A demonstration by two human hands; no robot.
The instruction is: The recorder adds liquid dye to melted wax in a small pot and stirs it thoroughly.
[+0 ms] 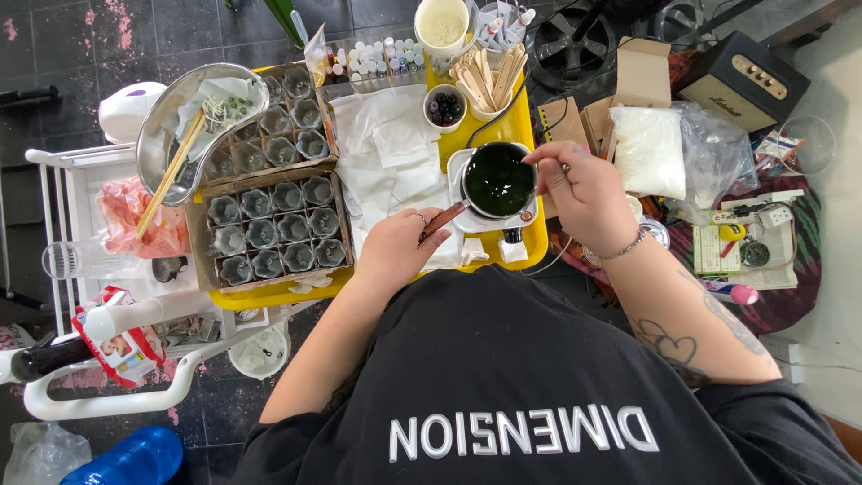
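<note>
- Head view: the left hand (392,247) is clenched around the brown wooden handle (444,218) of a small round metal pot of dark green liquid (498,180).
- The right hand (579,184) pinches a thin stirrer at the pot's rim.
- The pot sits on a white square warmer (523,221) atop a yellow plastic tray (525,112).
- Beyond: a cardboard box of small glass jars (274,229), and a cup of flat wooden sticks (489,76).

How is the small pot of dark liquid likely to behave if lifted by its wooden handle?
The pot looks nearly full of dark liquid, so it would probably slosh or spill if tilted. With one long handle, held by the left hand, it may feel front-heavy. The metal wall seems rigid, not floppy.
</note>
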